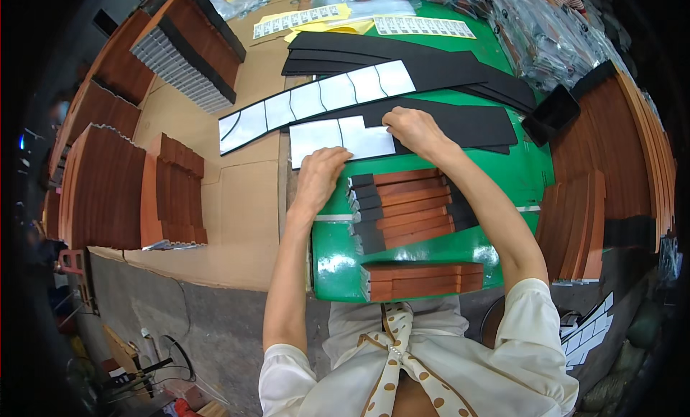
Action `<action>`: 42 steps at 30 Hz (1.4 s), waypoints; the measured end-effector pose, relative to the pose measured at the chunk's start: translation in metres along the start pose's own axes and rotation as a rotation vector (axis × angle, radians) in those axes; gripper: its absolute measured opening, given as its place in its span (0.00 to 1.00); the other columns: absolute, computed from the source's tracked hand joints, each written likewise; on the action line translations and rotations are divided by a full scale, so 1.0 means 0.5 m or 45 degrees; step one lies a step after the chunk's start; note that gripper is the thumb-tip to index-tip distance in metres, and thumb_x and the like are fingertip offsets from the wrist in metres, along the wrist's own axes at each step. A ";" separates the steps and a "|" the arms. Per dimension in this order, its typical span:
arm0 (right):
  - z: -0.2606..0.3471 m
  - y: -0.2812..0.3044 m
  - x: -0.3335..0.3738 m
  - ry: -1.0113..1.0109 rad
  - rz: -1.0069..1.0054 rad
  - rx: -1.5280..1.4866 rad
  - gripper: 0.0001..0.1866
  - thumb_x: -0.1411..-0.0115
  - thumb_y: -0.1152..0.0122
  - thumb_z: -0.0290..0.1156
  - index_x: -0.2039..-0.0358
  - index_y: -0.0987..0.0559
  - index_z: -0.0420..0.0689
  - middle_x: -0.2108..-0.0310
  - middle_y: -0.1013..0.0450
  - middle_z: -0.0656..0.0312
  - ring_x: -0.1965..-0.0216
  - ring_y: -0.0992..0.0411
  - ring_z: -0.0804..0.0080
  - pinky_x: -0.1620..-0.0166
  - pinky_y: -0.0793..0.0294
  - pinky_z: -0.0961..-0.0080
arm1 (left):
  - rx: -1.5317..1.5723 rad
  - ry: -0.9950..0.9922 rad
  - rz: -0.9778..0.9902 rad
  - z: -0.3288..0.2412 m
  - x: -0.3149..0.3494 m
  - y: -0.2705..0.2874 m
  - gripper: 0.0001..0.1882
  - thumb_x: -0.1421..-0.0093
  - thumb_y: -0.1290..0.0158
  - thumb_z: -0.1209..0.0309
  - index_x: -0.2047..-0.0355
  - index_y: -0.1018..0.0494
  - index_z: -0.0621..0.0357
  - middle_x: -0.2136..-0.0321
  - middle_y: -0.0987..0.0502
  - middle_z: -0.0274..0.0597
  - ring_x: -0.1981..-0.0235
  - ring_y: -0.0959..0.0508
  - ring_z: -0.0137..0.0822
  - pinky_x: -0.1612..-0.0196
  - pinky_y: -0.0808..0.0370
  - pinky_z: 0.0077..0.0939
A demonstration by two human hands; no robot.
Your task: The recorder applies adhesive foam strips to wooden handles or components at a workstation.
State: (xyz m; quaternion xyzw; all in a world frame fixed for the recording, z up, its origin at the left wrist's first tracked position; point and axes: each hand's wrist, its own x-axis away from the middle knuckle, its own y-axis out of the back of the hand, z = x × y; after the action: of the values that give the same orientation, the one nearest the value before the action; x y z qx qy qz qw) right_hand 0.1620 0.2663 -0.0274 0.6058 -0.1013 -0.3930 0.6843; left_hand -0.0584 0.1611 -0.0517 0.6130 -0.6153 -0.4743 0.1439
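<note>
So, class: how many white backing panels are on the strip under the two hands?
2: the left panel above the left hand, the right panel beside the right hand. More may be hidden beneath the hands.

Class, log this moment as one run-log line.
left hand: on white backing sheet | right hand: pressing same sheet | below: stacked brown wooden strips
</note>
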 end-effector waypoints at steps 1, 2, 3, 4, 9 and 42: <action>-0.005 -0.014 -0.011 -0.001 0.003 0.002 0.03 0.49 0.45 0.22 0.73 0.24 0.38 0.72 0.27 0.53 0.68 0.26 0.55 0.66 0.25 0.65 | -0.078 -0.016 0.026 0.002 -0.001 -0.008 0.11 0.48 0.45 0.77 0.62 0.23 0.58 0.60 0.22 0.41 0.57 0.25 0.42 0.54 0.30 0.35; -0.010 -0.027 -0.020 0.041 0.041 0.114 0.02 0.50 0.45 0.22 0.74 0.25 0.39 0.73 0.27 0.53 0.68 0.26 0.56 0.66 0.24 0.66 | -0.156 -0.030 0.053 0.005 0.000 -0.017 0.11 0.49 0.44 0.76 0.64 0.23 0.57 0.60 0.22 0.39 0.57 0.25 0.41 0.55 0.31 0.35; -0.017 -0.039 -0.027 0.084 0.080 0.225 0.02 0.51 0.45 0.22 0.75 0.25 0.39 0.73 0.27 0.54 0.68 0.25 0.57 0.66 0.23 0.67 | -0.186 -0.051 -0.014 0.010 0.002 -0.027 0.10 0.50 0.44 0.75 0.65 0.22 0.55 0.61 0.22 0.35 0.58 0.24 0.38 0.56 0.31 0.33; -0.021 -0.043 -0.033 0.084 0.090 0.220 0.02 0.51 0.45 0.22 0.75 0.25 0.39 0.73 0.27 0.54 0.68 0.25 0.57 0.66 0.23 0.67 | -0.181 -0.043 -0.009 0.011 0.002 -0.031 0.10 0.50 0.44 0.75 0.65 0.22 0.55 0.61 0.22 0.35 0.58 0.24 0.38 0.56 0.31 0.33; -0.036 -0.054 -0.042 0.341 0.220 0.456 0.03 0.52 0.44 0.22 0.74 0.25 0.39 0.72 0.27 0.56 0.67 0.25 0.63 0.66 0.22 0.70 | -0.235 -0.032 -0.074 0.009 0.006 -0.034 0.11 0.52 0.45 0.78 0.66 0.22 0.54 0.61 0.21 0.34 0.57 0.25 0.37 0.54 0.32 0.33; 0.176 0.198 0.086 0.313 -0.552 -0.017 0.05 0.51 0.38 0.23 0.73 0.24 0.41 0.78 0.28 0.59 0.75 0.27 0.60 0.73 0.28 0.69 | 0.974 0.373 -0.384 -0.250 -0.035 0.118 0.08 0.43 0.42 0.74 0.66 0.24 0.67 0.73 0.22 0.34 0.71 0.24 0.22 0.67 0.28 0.14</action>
State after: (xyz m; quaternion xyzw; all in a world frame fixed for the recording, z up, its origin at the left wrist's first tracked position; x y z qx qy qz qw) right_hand 0.1780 0.1677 0.0694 0.6521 0.1175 -0.4546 0.5952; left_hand 0.0036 0.1140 0.0637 0.7660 -0.6233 -0.1361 -0.0786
